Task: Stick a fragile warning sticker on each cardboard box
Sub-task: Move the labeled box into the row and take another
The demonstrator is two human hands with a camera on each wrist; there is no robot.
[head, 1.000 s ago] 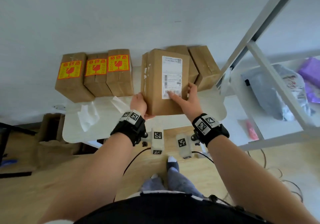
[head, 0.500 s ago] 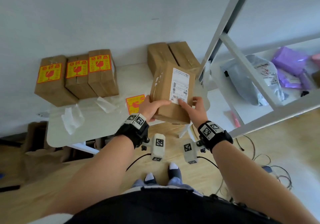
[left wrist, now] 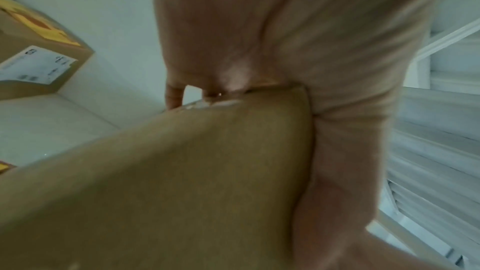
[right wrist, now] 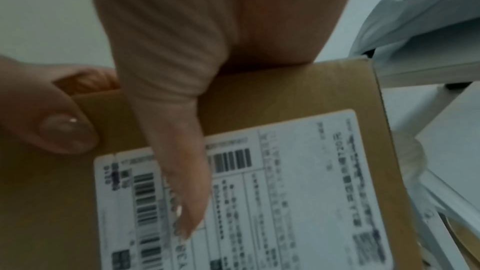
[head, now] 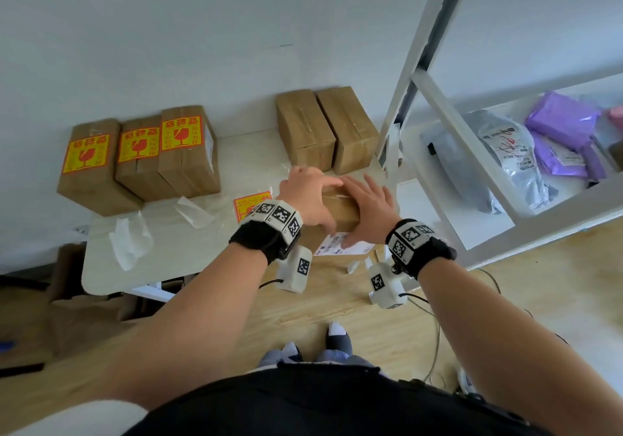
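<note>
Matt brown cardboard box (head: 340,211)

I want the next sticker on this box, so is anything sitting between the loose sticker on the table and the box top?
Yes: both hands. The left hand and right hand grip the box and cover its top. The loose sticker lies just left of it, partly hidden by the left wrist.

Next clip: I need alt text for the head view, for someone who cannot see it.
Both hands, left hand and right hand, grip a cardboard box at the white table's front edge. Three stickered boxes stand at back left, two plain boxes behind the hands, and a loose fragile sticker lies beside the left wrist.
</note>
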